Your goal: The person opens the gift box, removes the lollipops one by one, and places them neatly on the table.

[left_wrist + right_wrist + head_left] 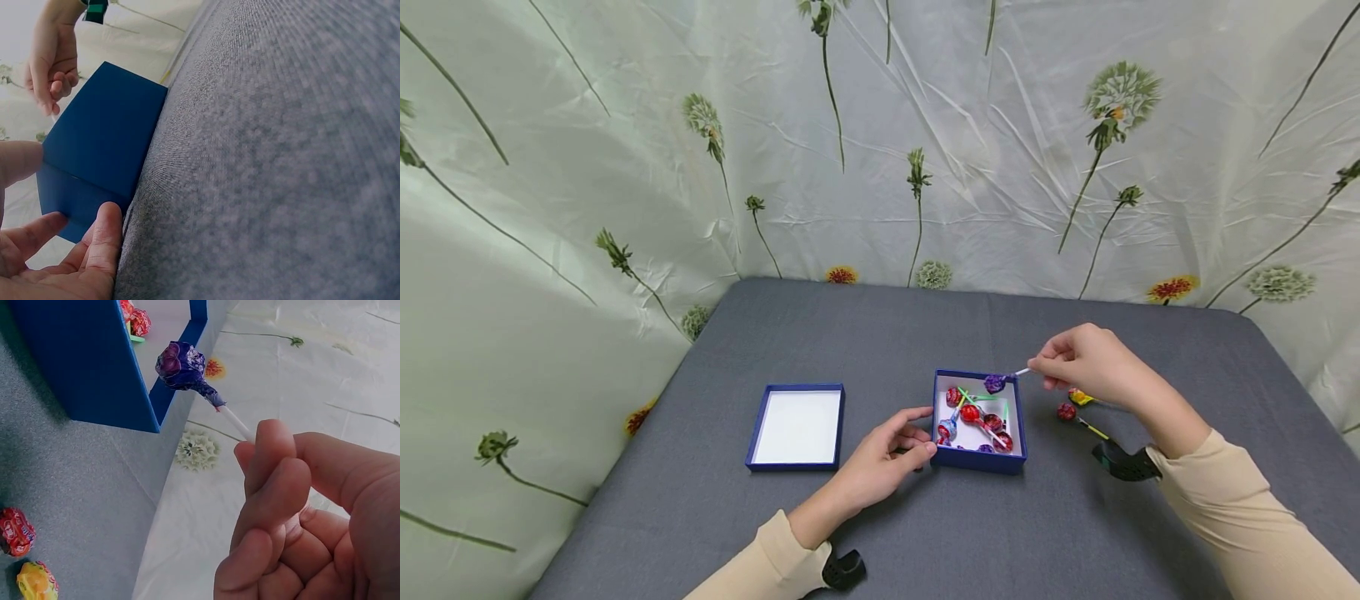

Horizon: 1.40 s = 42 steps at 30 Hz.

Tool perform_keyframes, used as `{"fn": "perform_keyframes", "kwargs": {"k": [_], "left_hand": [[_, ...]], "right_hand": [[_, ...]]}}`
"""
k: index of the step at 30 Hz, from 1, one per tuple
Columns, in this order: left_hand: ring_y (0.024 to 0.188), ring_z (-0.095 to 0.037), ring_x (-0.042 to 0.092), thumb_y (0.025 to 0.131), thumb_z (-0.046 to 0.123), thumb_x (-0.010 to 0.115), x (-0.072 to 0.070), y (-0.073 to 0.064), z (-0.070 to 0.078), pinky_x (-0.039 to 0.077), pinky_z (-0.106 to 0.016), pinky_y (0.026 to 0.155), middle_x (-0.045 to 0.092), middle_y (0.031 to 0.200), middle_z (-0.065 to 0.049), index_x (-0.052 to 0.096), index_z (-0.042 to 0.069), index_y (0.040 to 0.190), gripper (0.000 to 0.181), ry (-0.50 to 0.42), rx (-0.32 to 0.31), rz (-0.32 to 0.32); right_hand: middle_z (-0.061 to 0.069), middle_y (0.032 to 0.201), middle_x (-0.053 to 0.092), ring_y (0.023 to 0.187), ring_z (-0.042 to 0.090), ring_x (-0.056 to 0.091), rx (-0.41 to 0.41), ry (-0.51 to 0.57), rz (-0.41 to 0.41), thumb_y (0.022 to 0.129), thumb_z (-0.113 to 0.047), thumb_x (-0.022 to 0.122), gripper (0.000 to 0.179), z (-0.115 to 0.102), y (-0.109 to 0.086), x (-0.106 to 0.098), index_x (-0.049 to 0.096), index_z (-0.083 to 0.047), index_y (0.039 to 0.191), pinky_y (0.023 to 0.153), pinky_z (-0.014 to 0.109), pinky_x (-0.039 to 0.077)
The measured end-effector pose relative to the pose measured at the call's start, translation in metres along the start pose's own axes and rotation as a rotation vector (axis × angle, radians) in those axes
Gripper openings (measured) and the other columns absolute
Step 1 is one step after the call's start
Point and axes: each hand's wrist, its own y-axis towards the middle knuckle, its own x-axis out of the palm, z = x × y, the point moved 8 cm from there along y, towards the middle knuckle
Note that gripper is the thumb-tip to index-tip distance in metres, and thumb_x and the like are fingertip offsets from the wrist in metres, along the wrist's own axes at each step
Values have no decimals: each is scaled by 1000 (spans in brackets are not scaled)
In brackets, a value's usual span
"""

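Observation:
My right hand [1090, 362] pinches the white stick of a purple-wrapped lollipop [181, 367] between thumb and fingers. Its candy head hangs over the back right part of a blue box [977, 461], close to the rim. Inside the box lie several lollipops, among them a red one [970, 414] and a blue one [947, 430], with green and white sticks. At the box's left side, my left hand [883, 458] rests its fingertips against the wall, the thumb near the front corner.
A blue-edged lid [796, 427] with a white inside lies to the left on the grey tabletop [865, 333]. Right of the box are a red lollipop [1067, 412] and a yellow one [1080, 397], under my right forearm. A floral curtain [1000, 167] hangs behind the table.

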Motion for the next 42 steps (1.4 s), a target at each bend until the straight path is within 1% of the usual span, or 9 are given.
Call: {"fn": "perform_keyframes", "kwargs": {"k": [7,11,16,20,23,28,34,42], "left_hand": [[99,-13,63,100,32,63,0,0,-1,51,-24,79,65,117,-1,49,26,146,49,5,-2,1],[98,-13,63,100,32,63,0,1,-2,52,-24,79,65,117,-2,49,26,146,49,3,-6,4],[99,-14,63,99,32,64,1,1,-2,52,-24,79,65,117,-2,49,27,146,49,-4,-7,2],[99,-14,63,100,32,63,1,1,-2,52,-24,80,65,118,-2,49,27,146,49,-4,-6,-1],[99,-14,63,100,32,63,1,1,-2,52,-24,80,65,118,-2,49,26,146,49,-3,-7,-2],[99,-14,63,100,31,63,1,1,-1,52,-24,79,65,117,-2,49,25,146,49,-1,-4,0],[98,-14,63,100,32,63,0,1,-2,52,-24,79,65,117,-2,49,26,146,49,2,0,1],[98,-14,63,99,33,64,0,1,-3,52,-24,79,64,117,-2,49,28,146,49,-1,-5,2]], "right_hand": [[-5,68,67,64,10,53,1,-2,21,96,-37,66,28,8,-8,-5,71,-12,85,54,26,39],[-5,67,66,61,8,50,9,7,37,96,-41,65,31,15,-14,-9,70,-13,83,55,26,38],[-4,68,67,62,8,51,7,18,49,96,-46,64,36,23,-22,-12,71,-13,85,55,27,39],[-3,68,67,61,7,50,-1,41,60,96,-44,65,35,30,-27,-14,71,-11,87,53,27,37],[-3,68,65,59,7,49,3,72,53,97,-42,65,35,37,-30,-14,70,-9,88,51,27,37],[-2,71,65,64,9,52,29,117,31,98,-40,64,34,50,-36,-14,69,-7,93,57,26,40],[-3,73,65,69,8,54,43,125,25,100,-38,62,33,63,-43,-15,69,-6,97,62,25,42],[-5,72,63,67,7,51,73,146,5,102,-39,59,36,81,-49,-12,68,-4,96,62,26,40]]}}
